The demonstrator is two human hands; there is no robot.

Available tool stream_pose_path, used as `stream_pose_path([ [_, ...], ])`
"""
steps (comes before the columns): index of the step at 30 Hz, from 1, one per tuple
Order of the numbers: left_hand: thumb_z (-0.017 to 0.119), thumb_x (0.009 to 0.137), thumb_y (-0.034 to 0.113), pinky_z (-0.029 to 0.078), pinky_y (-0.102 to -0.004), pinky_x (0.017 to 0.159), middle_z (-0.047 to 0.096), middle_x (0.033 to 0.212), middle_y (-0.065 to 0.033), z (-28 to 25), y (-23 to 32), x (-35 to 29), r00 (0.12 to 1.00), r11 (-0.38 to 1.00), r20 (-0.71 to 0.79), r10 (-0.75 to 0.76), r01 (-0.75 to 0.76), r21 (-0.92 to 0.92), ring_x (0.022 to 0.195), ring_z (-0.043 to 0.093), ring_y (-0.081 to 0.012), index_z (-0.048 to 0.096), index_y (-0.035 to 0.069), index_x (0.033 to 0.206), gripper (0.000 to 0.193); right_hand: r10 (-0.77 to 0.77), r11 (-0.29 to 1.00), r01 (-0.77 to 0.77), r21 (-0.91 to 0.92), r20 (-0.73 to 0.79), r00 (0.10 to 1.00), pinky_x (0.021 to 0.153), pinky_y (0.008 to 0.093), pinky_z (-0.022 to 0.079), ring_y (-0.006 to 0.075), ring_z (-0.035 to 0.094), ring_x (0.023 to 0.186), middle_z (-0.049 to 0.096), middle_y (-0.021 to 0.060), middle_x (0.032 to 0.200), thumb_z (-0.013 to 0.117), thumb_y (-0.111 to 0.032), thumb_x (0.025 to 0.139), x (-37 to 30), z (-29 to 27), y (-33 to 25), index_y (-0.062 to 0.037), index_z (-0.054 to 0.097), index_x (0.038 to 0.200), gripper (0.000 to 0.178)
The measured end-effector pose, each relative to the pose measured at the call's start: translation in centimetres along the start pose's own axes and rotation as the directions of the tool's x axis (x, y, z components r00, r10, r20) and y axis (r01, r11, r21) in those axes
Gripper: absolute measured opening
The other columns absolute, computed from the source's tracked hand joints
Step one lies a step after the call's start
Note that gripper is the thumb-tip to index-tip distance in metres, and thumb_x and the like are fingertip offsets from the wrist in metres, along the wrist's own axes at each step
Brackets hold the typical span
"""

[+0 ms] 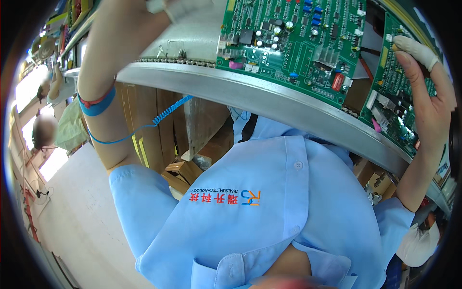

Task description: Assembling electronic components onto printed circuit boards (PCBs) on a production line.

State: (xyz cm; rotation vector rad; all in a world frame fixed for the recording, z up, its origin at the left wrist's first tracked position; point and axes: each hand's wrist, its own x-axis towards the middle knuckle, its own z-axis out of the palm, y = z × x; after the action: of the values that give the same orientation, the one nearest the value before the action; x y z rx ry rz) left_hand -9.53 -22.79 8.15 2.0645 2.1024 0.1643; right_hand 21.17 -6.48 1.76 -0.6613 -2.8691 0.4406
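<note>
Two green circuit boards lie side by side on a metal-edged conveyor. The nearer-to-middle circuit board carries capacitors, blue parts, heat sinks and a red component. The other circuit board is partly covered by my right hand. Its thumb and a finger in a white finger cot come together in a pinch over that board; anything between them is too small to make out. My left hand, also with white on its fingers, reaches across the conveyor left of the boards. Its fingertips are blurred and cut off by the top edge.
A blue wrist strap with a coiled blue cord is on my left arm. The conveyor's metal rail runs between my body and the boards, a chain beside it. Cardboard boxes stand below. Other people are at the far left.
</note>
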Motion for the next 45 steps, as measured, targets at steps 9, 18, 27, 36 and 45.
stream_pose_path([
  [9,0.061,0.088,0.007,0.044,-0.0282,0.092,0.067,0.107,-0.0095,5.3,-7.1,4.6,0.873,0.934,-0.486,-0.047,-0.133,-0.330,0.101,0.060,-0.0152,0.067,0.000,0.106,0.020,-0.012,0.989,0.074,0.130,-0.426,0.905,0.053,0.0367,0.046,0.0275,0.060,0.063,0.060,0.0061,0.069,0.072,-0.023,0.074,1.0,1.0,-0.8,-0.0103,0.064,0.075,0.015],
  [18,0.062,0.085,0.003,0.046,-0.0280,0.078,0.066,0.093,-0.0083,7.3,-4.8,5.7,0.829,0.876,-0.536,-0.160,-0.130,-0.464,0.086,0.059,-0.0174,0.067,0.003,0.104,0.020,0.009,0.993,0.048,0.108,-0.478,0.878,0.050,0.0341,0.046,0.0240,0.061,0.060,0.063,0.0054,0.071,0.071,-0.020,0.077,1.2,-2.0,0.5,-0.0097,0.068,0.083,0.012],
  [27,0.067,0.078,0.003,0.046,-0.0338,0.074,0.067,0.089,-0.0071,7.0,-4.1,4.5,0.831,0.894,-0.548,-0.101,-0.167,-0.417,0.084,0.057,-0.0254,0.069,0.007,0.098,0.020,0.177,0.983,-0.176,0.047,-0.472,0.864,0.056,0.0307,0.046,0.0205,0.060,0.060,0.066,0.0087,0.078,0.070,-0.022,0.080,6.5,-6.7,4.7,-0.0105,0.070,0.091,0.016],
  [36,0.066,0.078,0.002,0.046,-0.0350,0.075,0.066,0.090,-0.0096,6.7,-4.5,4.0,0.804,0.904,-0.594,-0.005,-0.250,-0.347,0.080,0.057,-0.0276,0.068,0.004,0.099,0.022,0.256,0.852,-0.447,-0.271,-0.530,0.808,0.081,0.0377,0.049,0.0306,0.065,0.092,0.068,0.0140,0.096,0.066,-0.032,0.079,18.5,-18.4,18.1,-0.0107,0.067,0.100,0.030],
  [45,0.064,0.081,0.002,0.048,-0.0352,0.084,0.063,0.101,-0.0137,3.2,-3.9,8.3,0.806,0.942,-0.590,0.046,-0.232,-0.243,0.095,0.060,-0.0299,0.064,0.004,0.106,0.026,0.576,0.814,-0.580,0.017,0.091,0.812,0.097,0.0405,0.041,0.0235,0.057,0.111,0.062,0.0107,0.120,0.077,-0.051,0.065,25.1,-16.7,26.2,-0.0098,0.067,0.112,0.064],
])
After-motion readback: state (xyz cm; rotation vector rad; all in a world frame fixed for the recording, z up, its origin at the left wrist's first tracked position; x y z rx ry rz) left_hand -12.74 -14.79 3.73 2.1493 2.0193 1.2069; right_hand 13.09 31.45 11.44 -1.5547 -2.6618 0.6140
